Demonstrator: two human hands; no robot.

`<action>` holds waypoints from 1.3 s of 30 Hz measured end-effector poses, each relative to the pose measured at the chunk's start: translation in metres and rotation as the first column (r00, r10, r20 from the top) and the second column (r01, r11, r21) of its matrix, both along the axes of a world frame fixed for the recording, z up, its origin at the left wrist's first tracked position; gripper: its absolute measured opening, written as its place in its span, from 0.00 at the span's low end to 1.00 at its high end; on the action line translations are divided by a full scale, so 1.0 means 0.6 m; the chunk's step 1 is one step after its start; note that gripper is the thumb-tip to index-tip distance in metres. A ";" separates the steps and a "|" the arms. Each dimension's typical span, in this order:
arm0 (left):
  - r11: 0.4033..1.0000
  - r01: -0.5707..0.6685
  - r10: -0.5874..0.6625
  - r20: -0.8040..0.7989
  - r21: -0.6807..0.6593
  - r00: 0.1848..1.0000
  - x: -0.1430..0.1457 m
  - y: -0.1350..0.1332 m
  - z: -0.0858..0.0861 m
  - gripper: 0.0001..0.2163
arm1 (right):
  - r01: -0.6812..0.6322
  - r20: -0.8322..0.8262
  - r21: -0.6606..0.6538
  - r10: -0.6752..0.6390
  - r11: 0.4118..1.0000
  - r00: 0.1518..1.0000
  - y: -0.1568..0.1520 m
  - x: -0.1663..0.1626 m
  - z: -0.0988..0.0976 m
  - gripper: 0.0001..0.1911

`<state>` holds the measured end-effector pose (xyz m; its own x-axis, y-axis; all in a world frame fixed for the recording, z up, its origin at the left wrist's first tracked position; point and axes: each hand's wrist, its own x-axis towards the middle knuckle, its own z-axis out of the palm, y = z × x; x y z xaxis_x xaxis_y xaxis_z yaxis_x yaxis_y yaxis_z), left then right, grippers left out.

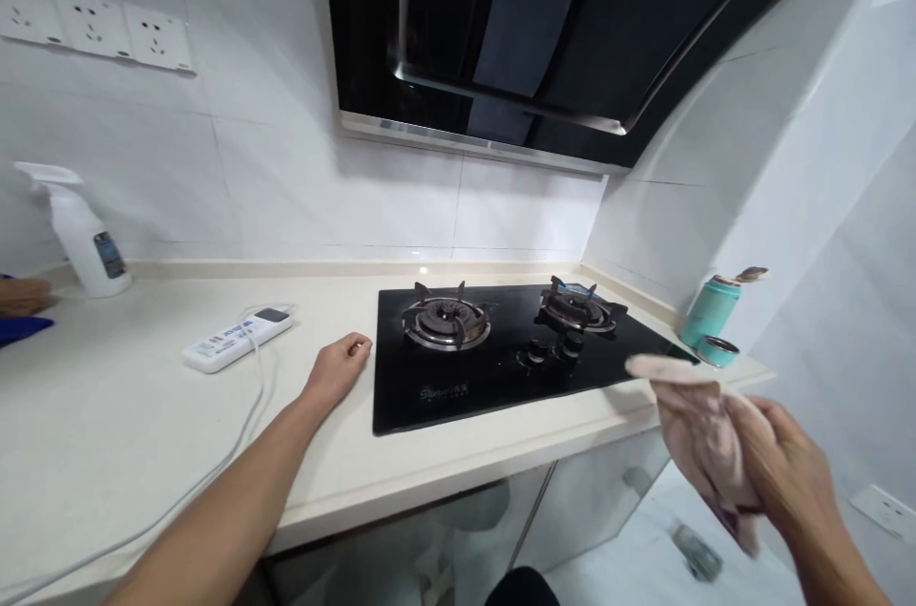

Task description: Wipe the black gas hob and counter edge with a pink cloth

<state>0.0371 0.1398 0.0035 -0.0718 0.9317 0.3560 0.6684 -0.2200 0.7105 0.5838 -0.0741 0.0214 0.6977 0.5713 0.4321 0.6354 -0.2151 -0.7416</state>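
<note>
in the grip of the right hand (791, 458) hangs a crumpled, pale pink cloth (705, 434), darker in its lower folds, near the black stove (493, 382); the left hand (339, 365) lies curled narrow on the surface (135, 410).

Black stove (501, 375) on a cream surface (107, 425), pale pink cloth (696, 434) to its front right
Left of the stove, a blue-marked white device (223, 344) and a white spray bottle (82, 241); right of it, a turquoise can (710, 312); above, a silver-trimmed black hood (515, 33).
</note>
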 end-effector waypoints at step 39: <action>0.996 0.080 -0.080 -0.001 0.032 0.997 0.001 0.009 -0.014 0.12 | -0.393 0.104 0.031 0.388 0.919 0.916 0.394 -0.279 0.097 0.23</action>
